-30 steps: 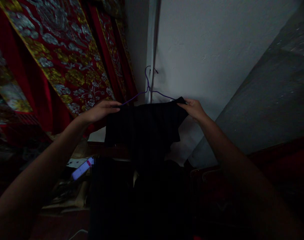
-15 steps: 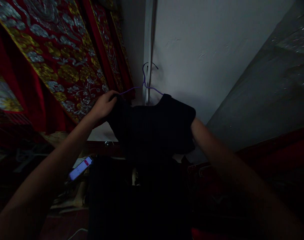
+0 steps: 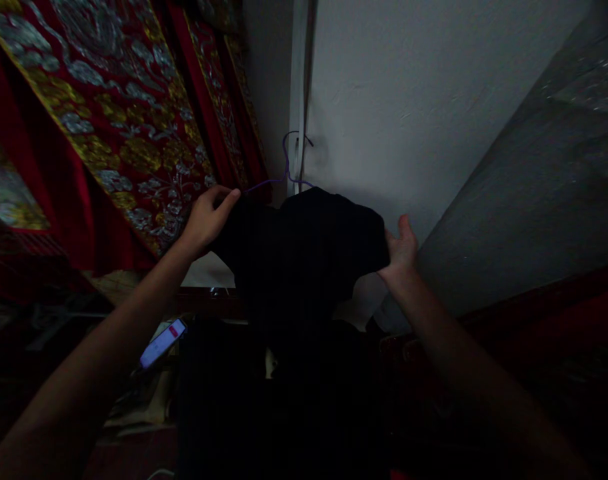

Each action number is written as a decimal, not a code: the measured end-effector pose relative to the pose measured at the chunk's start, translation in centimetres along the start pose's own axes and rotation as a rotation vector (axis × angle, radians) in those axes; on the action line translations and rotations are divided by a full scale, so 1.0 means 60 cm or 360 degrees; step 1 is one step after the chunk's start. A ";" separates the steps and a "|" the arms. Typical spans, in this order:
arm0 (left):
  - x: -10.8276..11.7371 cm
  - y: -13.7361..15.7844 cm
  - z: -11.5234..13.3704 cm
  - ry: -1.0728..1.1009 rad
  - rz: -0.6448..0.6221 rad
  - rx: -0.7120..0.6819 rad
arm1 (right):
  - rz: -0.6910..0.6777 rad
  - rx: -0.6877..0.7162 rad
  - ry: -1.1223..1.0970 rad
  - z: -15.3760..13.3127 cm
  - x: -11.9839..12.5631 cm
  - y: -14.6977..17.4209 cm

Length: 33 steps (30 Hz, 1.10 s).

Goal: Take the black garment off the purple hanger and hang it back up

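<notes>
A black short-sleeved shirt (image 3: 299, 253) hangs on a thin purple hanger (image 3: 287, 170), whose hook is up by a pale vertical strip. My left hand (image 3: 209, 217) is closed on the shirt's left shoulder, the thumb lying along the top near the hanger's arm. At the opposite sleeve opening, my right hand (image 3: 402, 250) touches the cloth edge. Its thumb sticks up away from the fabric, while the other fingers are hidden by the sleeve. The lower part of the shirt merges into darkness.
Red cloth with gold and silver embroidery (image 3: 134, 133) hangs at the left. A lit phone (image 3: 161, 343) lies below my left forearm. Behind the hanger is a pale wall (image 3: 409, 87), with a grey, shiny sheet (image 3: 544, 173) at the right.
My right hand has come out of the sleeve and now shows at its edge with the thumb raised. The shirt's neckline has shifted upward over the hanger. My left hand keeps its hold.
</notes>
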<state>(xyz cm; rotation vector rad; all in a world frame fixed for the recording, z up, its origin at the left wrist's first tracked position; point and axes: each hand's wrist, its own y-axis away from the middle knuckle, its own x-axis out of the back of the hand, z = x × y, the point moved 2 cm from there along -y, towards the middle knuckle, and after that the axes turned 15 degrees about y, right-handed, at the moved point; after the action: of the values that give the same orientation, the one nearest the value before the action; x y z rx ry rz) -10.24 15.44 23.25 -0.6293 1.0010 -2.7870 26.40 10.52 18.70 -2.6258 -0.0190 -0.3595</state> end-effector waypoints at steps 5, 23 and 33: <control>-0.017 -0.020 -0.004 -0.0004 0.0027 0.0002 | 0.0154 -0.0231 -0.0219 -0.081 0.023 -0.001; -0.072 -0.020 -0.007 0.0294 -0.0340 -0.0187 | -0.1213 0.0131 -0.0009 -0.074 -0.080 0.009; -0.096 0.072 0.128 0.0844 -0.0363 -0.0429 | -0.0254 0.0716 0.1392 0.009 -0.133 0.022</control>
<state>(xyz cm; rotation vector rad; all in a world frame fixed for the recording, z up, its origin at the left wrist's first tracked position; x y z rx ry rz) -1.94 9.01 23.87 -0.0075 1.5001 -3.1263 18.95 10.03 15.57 -1.8500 -0.0155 -1.3469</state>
